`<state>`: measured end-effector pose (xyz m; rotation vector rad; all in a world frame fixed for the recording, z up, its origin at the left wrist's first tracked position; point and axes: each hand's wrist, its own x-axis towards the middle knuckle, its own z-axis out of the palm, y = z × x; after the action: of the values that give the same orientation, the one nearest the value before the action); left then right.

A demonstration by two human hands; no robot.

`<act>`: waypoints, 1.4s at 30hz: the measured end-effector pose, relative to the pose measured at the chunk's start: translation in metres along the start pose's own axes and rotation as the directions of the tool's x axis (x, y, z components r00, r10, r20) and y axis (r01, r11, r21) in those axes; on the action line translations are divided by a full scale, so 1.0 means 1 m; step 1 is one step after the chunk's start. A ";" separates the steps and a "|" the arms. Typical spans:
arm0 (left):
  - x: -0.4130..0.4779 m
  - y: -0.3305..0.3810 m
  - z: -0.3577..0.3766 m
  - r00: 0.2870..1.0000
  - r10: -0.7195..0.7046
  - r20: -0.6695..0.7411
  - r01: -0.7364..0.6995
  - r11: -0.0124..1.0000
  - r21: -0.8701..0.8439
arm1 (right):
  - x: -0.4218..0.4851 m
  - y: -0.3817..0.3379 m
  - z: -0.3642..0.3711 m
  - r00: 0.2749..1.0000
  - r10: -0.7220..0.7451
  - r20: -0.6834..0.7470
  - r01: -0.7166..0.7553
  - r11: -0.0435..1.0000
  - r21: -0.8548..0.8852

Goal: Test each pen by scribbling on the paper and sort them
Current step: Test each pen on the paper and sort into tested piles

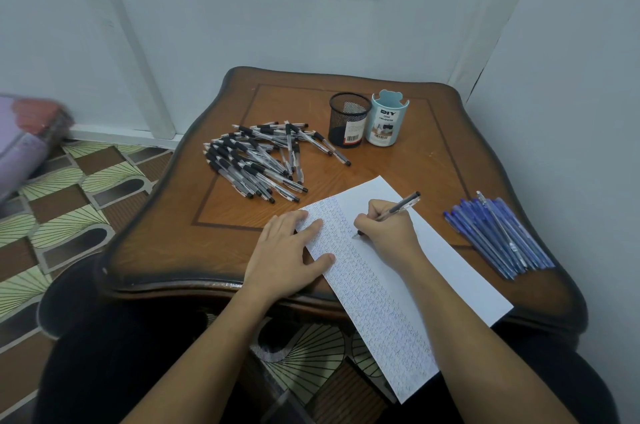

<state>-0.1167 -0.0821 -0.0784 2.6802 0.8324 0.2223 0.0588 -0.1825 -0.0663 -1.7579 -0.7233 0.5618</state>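
Observation:
A long white paper (446, 261) lies slanted across the wooden table, its left half covered in small scribbles. My right hand (388, 229) grips a clear pen with a black cap end (403, 204), its tip touching the paper near the scribbled column. My left hand (289, 250) lies flat with straight fingers on the paper's left edge. A heap of several black-grip clear pens (258, 160) sits at the table's left. Several blue pens (498, 236) lie bundled at the right edge.
A black mesh pen cup (348, 120) and a light blue desk organizer cup (387, 118) stand side by side at the back of the table (194, 236). White walls close in behind and to the right. Patterned floor shows on the left.

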 end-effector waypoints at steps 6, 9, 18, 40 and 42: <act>0.000 0.000 0.000 1.000 0.000 -0.004 0.000 1.000 -0.011 | 0.001 0.001 0.000 1.000 -0.007 -0.009 0.007 1.000 -0.009; 0.000 0.000 0.000 1.000 0.002 0.000 -0.002 1.000 -0.006 | 0.002 0.003 -0.001 1.000 -0.014 -0.028 0.014 1.000 0.008; 0.000 0.000 -0.001 1.000 0.000 0.006 0.000 1.000 -0.012 | 0.000 0.002 0.000 0.999 -0.026 -0.019 0.026 0.999 -0.031; 0.000 0.000 -0.001 1.000 0.001 0.008 -0.001 1.000 -0.008 | 0.001 0.004 -0.002 0.999 -0.025 -0.024 0.024 0.999 -0.028; 0.000 0.000 -0.001 1.000 0.001 0.006 -0.001 1.000 -0.007 | 0.001 0.003 -0.003 1.000 -0.021 -0.022 0.021 0.999 -0.024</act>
<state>-0.1173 -0.0822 -0.0775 2.6730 0.8274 0.2170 0.0619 -0.1844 -0.0684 -1.7739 -0.7346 0.5205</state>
